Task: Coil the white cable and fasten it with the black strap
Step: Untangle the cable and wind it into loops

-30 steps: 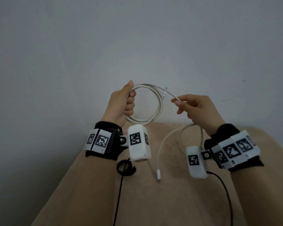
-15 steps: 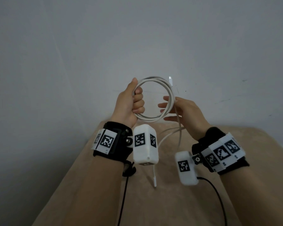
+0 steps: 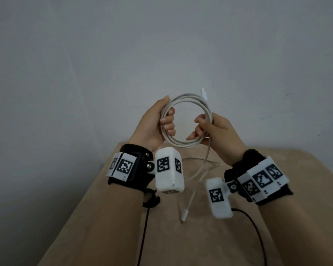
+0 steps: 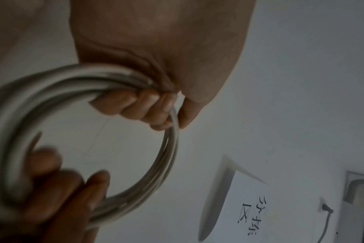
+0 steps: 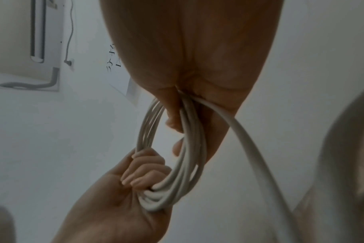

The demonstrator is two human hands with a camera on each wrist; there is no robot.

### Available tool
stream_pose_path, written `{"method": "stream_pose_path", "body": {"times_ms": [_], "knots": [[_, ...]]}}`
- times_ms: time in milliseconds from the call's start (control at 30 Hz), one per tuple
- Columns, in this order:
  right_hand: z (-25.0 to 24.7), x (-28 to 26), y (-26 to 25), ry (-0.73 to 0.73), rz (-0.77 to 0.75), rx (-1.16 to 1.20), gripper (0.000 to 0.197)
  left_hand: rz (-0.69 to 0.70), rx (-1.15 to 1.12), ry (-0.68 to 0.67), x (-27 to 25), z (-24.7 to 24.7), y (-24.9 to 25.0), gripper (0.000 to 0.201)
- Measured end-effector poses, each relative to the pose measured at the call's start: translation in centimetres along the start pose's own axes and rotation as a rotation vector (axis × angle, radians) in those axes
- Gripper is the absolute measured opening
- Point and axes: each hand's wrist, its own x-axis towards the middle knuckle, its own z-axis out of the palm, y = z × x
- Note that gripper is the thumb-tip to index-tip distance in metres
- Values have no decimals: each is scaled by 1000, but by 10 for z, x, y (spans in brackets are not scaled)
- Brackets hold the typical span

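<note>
The white cable (image 3: 188,144) is wound into a round coil of several loops, held up in front of the wall. My left hand (image 3: 166,121) grips the coil's left side, fingers curled through the ring. My right hand (image 3: 202,127) holds the right side, fingers curled round the strands. One plug (image 3: 204,94) sticks up above the coil. A loose tail drops from my right hand to the other plug (image 3: 184,217) near the table. The black strap (image 3: 152,201) lies on the table, partly hidden below my left wrist. The wrist views show the coil (image 4: 168,148) (image 5: 189,148) in both fists.
A beige table (image 3: 200,246) lies below my hands, its far edge against a plain grey wall. Black leads (image 3: 258,237) run from the wrist cameras back over the table. A paper sign (image 4: 239,205) and a wall socket (image 4: 324,208) show on the wall.
My right hand has brought another loop up to the coil and closed round its right side. The hanging tail has grown shorter, and both hands have come closer together.
</note>
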Motion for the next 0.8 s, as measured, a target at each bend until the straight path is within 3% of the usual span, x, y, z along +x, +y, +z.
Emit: {"method": "stream_pose_path", "body": {"times_ms": [367, 533, 667, 800], "knots": [[-5, -3, -4, -182, -62, -733, 17, -209, 451, -175, -11, -6, 5, 78], [2, -10, -9, -306, -146, -958, 10, -314, 512, -247, -10, -7, 2, 90], [4, -10, -8, -331, -177, -1066, 16, -343, 573, -265, -9, -1, -5, 70], [0, -6, -3, -232, -209, -946, 17, -219, 595, -185, -10, 2, -6, 49]]}}
